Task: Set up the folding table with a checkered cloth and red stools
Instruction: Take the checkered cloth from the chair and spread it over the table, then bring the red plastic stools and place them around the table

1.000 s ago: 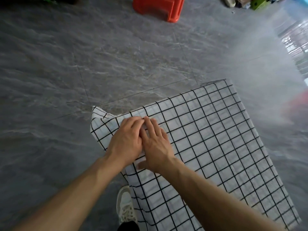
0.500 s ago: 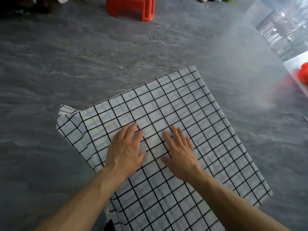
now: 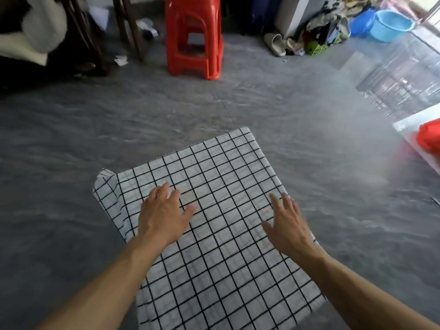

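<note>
A white cloth with a black grid (image 3: 221,177) covers the folding table below me; its far left corner hangs down in a fold. My left hand (image 3: 164,215) lies flat on the cloth left of centre, fingers straight. My right hand (image 3: 288,227) is spread, palm down, over the cloth's right edge; whether it touches the cloth I cannot tell. A stack of red plastic stools (image 3: 194,36) stands on the grey floor straight ahead, well beyond the table.
Dark wooden chair legs (image 3: 128,27) and scraps of paper sit at the far left. Slippers (image 3: 276,44), a heap of clothes and a blue basin (image 3: 390,25) line the far right wall. A red object (image 3: 431,139) on a white surface shows at the right edge.
My hands, side by side near the cloth's far left corner a second ago, have slid apart, the right one toward the right edge. My view has tilted up, showing the stools and the far wall.
</note>
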A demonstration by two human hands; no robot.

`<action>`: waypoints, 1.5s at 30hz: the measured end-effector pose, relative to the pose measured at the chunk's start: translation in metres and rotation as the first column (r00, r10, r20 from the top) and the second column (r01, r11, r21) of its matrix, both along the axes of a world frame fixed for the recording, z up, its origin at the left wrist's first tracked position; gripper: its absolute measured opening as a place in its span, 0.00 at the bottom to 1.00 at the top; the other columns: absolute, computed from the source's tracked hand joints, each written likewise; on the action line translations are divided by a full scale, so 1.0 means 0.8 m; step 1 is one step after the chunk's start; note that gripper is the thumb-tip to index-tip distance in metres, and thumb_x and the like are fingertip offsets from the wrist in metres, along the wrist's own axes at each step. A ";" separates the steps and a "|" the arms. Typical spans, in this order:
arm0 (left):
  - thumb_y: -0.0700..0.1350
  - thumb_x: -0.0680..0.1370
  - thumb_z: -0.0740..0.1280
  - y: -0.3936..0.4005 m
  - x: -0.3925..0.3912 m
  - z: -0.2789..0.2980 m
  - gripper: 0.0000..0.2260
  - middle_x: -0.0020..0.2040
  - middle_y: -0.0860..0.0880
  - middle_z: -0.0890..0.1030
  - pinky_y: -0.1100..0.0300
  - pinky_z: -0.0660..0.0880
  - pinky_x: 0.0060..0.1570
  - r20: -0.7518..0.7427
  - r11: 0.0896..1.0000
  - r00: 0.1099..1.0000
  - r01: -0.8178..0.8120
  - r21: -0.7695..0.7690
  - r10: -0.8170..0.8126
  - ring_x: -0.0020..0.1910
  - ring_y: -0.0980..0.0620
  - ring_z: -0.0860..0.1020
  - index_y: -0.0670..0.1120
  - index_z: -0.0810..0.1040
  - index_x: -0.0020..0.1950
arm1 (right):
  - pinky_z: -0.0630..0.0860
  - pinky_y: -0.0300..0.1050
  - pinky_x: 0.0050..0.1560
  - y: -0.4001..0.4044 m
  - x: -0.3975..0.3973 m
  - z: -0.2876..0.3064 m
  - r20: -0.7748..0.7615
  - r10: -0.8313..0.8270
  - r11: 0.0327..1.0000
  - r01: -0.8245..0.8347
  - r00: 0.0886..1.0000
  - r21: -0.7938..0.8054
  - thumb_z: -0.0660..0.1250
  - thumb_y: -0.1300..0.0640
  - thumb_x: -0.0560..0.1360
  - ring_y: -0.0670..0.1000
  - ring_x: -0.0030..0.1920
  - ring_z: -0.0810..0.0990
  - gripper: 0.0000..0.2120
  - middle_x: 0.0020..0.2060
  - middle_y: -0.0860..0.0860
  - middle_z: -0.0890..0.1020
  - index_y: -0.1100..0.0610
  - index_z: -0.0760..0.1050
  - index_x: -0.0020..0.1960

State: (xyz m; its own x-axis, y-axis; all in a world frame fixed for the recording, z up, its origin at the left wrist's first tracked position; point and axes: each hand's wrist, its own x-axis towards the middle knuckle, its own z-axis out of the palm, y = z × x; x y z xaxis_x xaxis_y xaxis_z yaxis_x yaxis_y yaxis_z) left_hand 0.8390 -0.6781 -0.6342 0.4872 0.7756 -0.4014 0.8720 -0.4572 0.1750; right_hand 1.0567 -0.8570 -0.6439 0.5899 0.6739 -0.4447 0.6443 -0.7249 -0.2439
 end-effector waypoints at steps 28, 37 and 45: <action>0.70 0.76 0.52 -0.108 -0.235 0.539 0.35 0.79 0.46 0.55 0.46 0.59 0.73 0.382 0.961 0.922 -0.053 0.273 -0.057 0.76 0.45 0.54 0.50 0.62 0.76 | 0.57 0.57 0.76 -0.066 -0.206 0.617 0.236 0.085 0.858 -0.192 0.968 0.476 0.64 0.43 0.78 0.55 0.78 0.52 0.33 0.78 0.55 0.56 0.51 0.55 0.78; 0.69 0.76 0.55 -0.128 -0.230 0.581 0.33 0.78 0.47 0.58 0.44 0.62 0.71 0.470 0.957 0.873 -0.015 0.289 -0.129 0.76 0.47 0.55 0.51 0.63 0.75 | 0.57 0.56 0.76 -0.132 -0.240 0.646 0.291 0.010 0.894 -0.139 0.957 0.427 0.64 0.42 0.78 0.55 0.78 0.52 0.34 0.79 0.55 0.56 0.51 0.55 0.78; 0.69 0.76 0.57 -0.172 -0.230 0.610 0.33 0.78 0.47 0.59 0.46 0.61 0.71 0.438 0.941 0.883 0.015 0.337 -0.171 0.76 0.47 0.56 0.51 0.64 0.75 | 0.56 0.52 0.75 -0.183 -0.242 0.666 0.259 -0.048 0.849 -0.097 0.965 0.520 0.64 0.43 0.78 0.55 0.78 0.52 0.34 0.79 0.55 0.55 0.51 0.56 0.78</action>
